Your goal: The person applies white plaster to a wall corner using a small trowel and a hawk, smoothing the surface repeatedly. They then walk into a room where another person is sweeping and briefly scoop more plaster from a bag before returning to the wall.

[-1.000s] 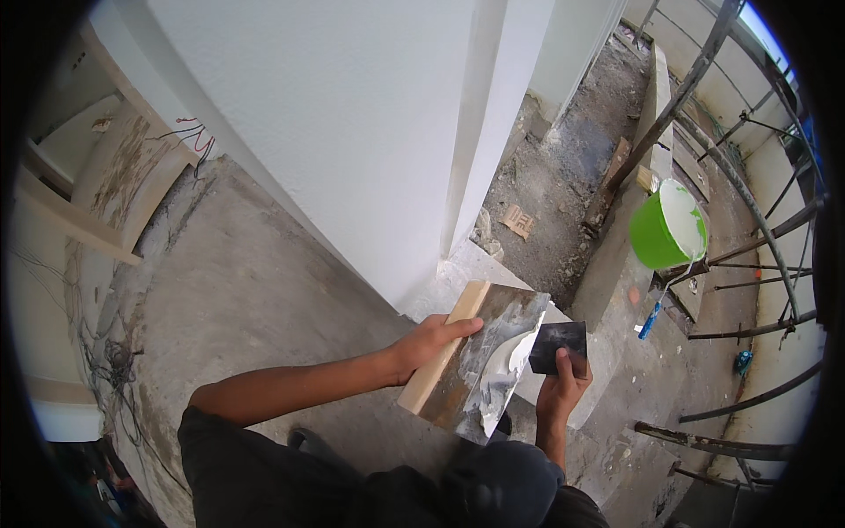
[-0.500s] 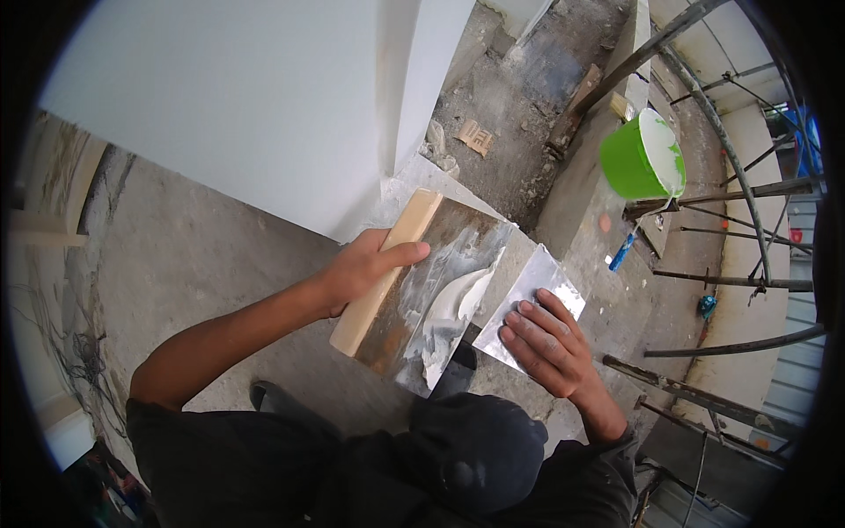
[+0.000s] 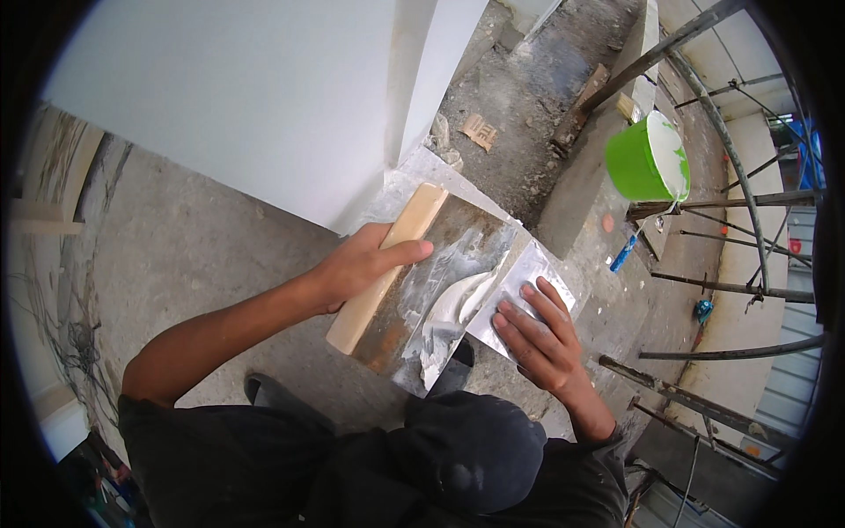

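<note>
Metal plate, rectangular and smeared with thick white paste, is in the middle; left hand closes around its smooth wooden bar. Right hand lies over thin, shiny scraper, thumb hidden, scraper's edge beside the paste. White wall stands far left; green bucket far right, well apart.

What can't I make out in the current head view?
Head view, now:
Left hand: most fingers, hidden beneath the wood-handled putty blade.
Right hand: thumb, hidden under the metal scraper.
Any gap between scraper and blade: hidden by the overhead angle.
White wall: top, cut off by the upper edge.
Lower-left clutter: too small and dark.
</note>
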Demonstrator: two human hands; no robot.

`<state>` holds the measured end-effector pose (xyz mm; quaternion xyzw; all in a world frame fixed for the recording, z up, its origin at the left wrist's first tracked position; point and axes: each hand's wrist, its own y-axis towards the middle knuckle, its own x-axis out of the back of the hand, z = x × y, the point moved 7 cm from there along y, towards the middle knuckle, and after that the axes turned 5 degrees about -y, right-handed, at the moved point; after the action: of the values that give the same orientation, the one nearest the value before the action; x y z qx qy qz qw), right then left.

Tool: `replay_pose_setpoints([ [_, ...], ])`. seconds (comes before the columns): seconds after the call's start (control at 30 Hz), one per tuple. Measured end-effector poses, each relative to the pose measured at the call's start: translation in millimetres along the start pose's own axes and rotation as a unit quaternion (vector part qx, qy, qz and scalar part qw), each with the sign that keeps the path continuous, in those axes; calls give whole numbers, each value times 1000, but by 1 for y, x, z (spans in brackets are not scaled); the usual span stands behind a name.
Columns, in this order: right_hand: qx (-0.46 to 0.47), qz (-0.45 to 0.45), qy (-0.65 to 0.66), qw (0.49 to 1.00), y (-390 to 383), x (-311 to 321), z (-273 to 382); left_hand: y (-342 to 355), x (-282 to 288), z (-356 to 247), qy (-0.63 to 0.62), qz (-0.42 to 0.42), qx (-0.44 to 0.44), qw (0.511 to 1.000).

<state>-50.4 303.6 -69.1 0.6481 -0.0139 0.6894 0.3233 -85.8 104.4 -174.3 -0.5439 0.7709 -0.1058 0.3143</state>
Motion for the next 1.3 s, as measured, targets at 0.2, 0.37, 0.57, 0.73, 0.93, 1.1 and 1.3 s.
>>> replay_pose_setpoints([
  [0.2, 22, 20, 4, 1000, 3, -5, 1, -1, 1, 1, 14, -2, 14, 1000],
  [0.37, 49, 73, -4, 996, 4, -9, 1, -1, 0, 1, -1, -1, 10, 1000],
  [0.57, 76, 165, -10, 983, 15, -11, 4, -1, 8, 9, -13, -13, -4, 1000],
  [0.73, 89, 236, -30, 967, 4, -21, -5, -1, 12, 3, -56, -38, -5, 998],
  [0.93, -344, -50, 329, 878, -22, 1, -76, -1, 9, 23, -67, -24, 34, 997],
  [1.1, -510, -227, 617, 555, -66, -49, -102, 3, 8, 38, -117, -13, 62, 991],
  [1.3, -554, -239, 620, 502, -63, -70, -115, 0, 17, 51, -124, -21, 76, 989],
])
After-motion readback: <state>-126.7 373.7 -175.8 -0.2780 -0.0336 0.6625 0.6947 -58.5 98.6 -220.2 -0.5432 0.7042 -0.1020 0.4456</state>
